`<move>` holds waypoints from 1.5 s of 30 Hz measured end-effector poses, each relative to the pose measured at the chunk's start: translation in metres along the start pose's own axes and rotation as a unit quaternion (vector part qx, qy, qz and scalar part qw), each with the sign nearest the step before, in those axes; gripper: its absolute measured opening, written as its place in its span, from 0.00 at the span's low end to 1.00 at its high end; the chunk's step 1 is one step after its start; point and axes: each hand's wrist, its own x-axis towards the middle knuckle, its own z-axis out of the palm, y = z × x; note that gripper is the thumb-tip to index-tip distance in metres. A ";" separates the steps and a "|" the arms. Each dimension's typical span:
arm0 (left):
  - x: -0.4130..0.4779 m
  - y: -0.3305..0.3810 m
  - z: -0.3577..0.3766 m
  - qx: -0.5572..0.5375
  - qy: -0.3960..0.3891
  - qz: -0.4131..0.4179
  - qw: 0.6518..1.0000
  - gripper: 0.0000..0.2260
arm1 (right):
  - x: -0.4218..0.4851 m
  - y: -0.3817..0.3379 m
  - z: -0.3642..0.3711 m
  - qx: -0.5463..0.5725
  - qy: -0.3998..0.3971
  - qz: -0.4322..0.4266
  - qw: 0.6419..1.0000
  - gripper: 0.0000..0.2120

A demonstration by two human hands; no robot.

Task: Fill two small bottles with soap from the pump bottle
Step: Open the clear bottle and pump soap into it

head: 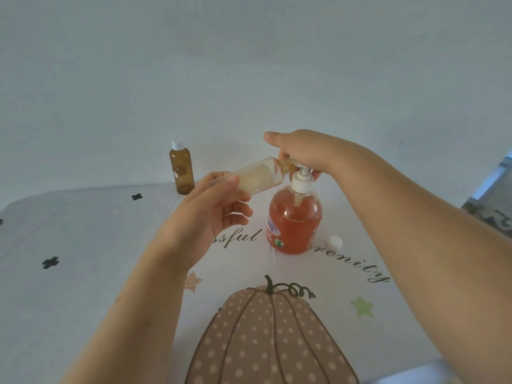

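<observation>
A round pump bottle of orange soap stands on the table. My right hand rests on top of its white pump head, fingers curled over it. My left hand grips a small amber bottle, uncapped and tilted on its side. The open neck of this bottle sits at the pump's spout, under my right fingers. A second small amber bottle with a white cap stands upright at the table's far edge, to the left. A loose white cap lies to the right of the pump bottle.
The table carries a white cloth printed with a dotted pumpkin, stars and script lettering. A plain pale wall stands right behind the table's far edge. The cloth's right edge drops off near my right forearm.
</observation>
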 end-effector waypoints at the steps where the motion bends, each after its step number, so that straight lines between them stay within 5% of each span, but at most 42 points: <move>1: 0.000 -0.001 0.000 -0.004 0.001 -0.003 1.000 0.14 | 0.001 0.002 0.001 0.008 -0.001 -0.001 1.000 0.29; 6: 0.003 -0.003 -0.003 -0.005 0.008 -0.006 1.000 0.13 | 0.007 0.009 0.009 0.005 -0.009 -0.013 1.000 0.23; 22: -0.005 0.005 0.004 0.030 0.020 0.032 0.999 0.20 | -0.002 -0.003 -0.005 -0.034 -0.029 -0.022 0.999 0.27; 35: -0.001 -0.001 -0.003 0.021 0.019 0.001 1.000 0.16 | 0.004 0.006 0.012 0.024 -0.016 -0.010 1.000 0.19; 39: -0.001 -0.001 -0.002 0.020 0.015 0.001 1.000 0.16 | -0.002 0.007 0.010 0.023 -0.004 -0.026 0.999 0.10; 45: -0.003 0.000 -0.001 0.020 0.005 0.010 1.000 0.19 | -0.011 0.003 0.004 0.065 0.007 -0.009 0.998 0.16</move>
